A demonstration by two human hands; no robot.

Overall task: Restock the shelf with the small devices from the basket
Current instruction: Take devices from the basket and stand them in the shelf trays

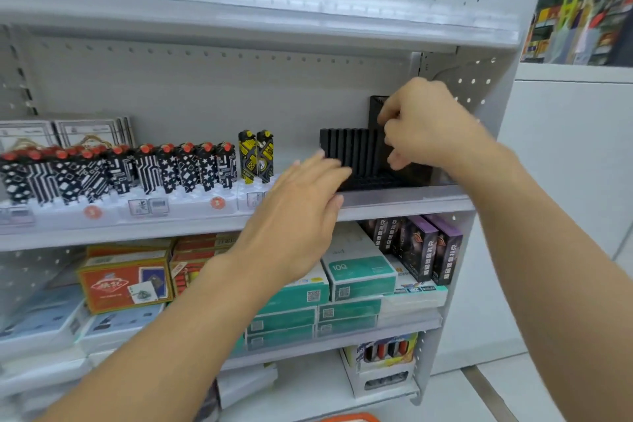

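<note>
On the middle shelf point(404, 204), near its right end, a small black device point(376, 110) stands tall behind a row of black devices point(349, 147) packed side by side in a black tray point(373, 180). It looks light, hard and smooth, so it could slip; holding it by its two flat sides near the top seems best. The right hand point(424, 120) has curled fingers that pinch this tall device near its top, close to the shelf's right wall. The left hand point(301, 212) is flat with straight fingers, and its fingertips touch the front left of the tray, as if to keep it from sliding. Further left stand black-and-white lighters with red tops point(120, 171) and two yellow ones point(256, 156). An orange rim point(349, 417), maybe the basket, peeks in at the bottom edge.
</note>
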